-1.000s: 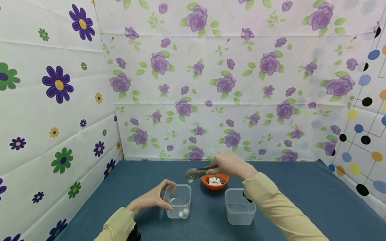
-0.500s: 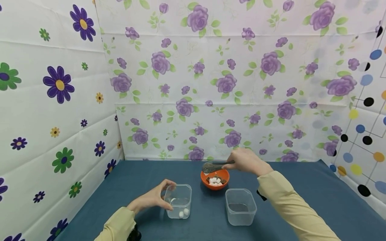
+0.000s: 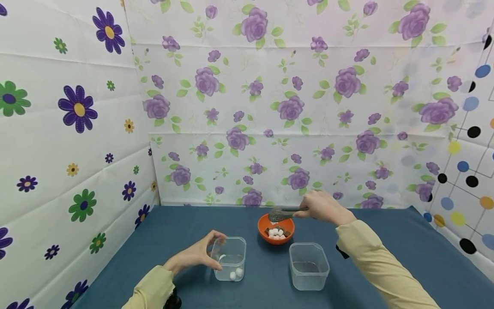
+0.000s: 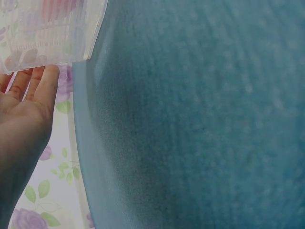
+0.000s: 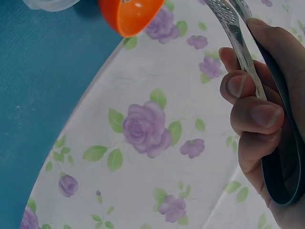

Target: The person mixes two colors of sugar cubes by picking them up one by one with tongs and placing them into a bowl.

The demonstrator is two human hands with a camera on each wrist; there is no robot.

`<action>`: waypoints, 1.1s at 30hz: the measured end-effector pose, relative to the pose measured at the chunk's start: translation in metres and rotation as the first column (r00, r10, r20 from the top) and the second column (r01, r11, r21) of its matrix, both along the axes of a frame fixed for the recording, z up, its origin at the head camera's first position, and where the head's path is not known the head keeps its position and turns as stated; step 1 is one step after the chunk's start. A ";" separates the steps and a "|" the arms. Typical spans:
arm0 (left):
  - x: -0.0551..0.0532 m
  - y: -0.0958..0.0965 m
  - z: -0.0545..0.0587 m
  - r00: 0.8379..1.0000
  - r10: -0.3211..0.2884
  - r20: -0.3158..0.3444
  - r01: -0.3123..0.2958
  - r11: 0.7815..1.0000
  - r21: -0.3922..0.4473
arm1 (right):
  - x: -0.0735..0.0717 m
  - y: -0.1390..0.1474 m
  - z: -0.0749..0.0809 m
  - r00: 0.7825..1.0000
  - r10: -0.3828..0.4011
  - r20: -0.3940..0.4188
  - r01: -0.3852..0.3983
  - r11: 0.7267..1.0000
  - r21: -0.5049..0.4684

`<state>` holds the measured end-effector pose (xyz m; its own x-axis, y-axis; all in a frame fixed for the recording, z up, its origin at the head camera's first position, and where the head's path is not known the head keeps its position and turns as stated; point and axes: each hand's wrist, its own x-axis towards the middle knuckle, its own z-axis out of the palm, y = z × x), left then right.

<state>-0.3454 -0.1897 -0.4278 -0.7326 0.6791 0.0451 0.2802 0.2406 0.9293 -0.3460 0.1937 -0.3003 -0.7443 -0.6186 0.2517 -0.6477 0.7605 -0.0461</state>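
Observation:
My right hand [image 3: 322, 207] grips a pair of metal tongs [image 5: 238, 45], the fingers wrapped round its two arms. The perforated heads of the tongs are over the back of an orange bowl [image 3: 261, 231]. White marshmallow-like pieces [image 3: 275, 233] and brown chunks [image 3: 287, 233] lie in that bowl. With thumb and fingers spread round its left side, my left hand [image 3: 197, 254] holds a clear plastic container [image 3: 240, 254] upright on the table. Several white pieces [image 3: 236, 274] show at its bottom. In the left wrist view, fingers [image 4: 46, 88] lie against the container's wall.
A second clear plastic container [image 3: 308, 281] stands to the right, in front of the bowl. All of it rests on a dark blue tablecloth [image 3: 200, 221]. Floral sheets [image 3: 270, 86] hang behind and on both sides.
My right hand has moved right with the tongs, from between the left container and the bowl to over the bowl. The left hand and both containers have stayed in place.

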 end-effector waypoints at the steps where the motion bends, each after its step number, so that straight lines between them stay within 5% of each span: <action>1: 0.000 0.000 0.000 1.000 -0.001 0.000 0.001 1.000 0.001 | 0.000 0.000 0.000 1.000 -0.007 0.002 0.007 1.000 0.002; 33: -0.001 -0.001 0.000 1.000 -0.008 -0.009 0.008 1.000 -0.002 | -0.004 0.002 -0.013 0.994 -0.099 0.038 0.098 0.995 0.023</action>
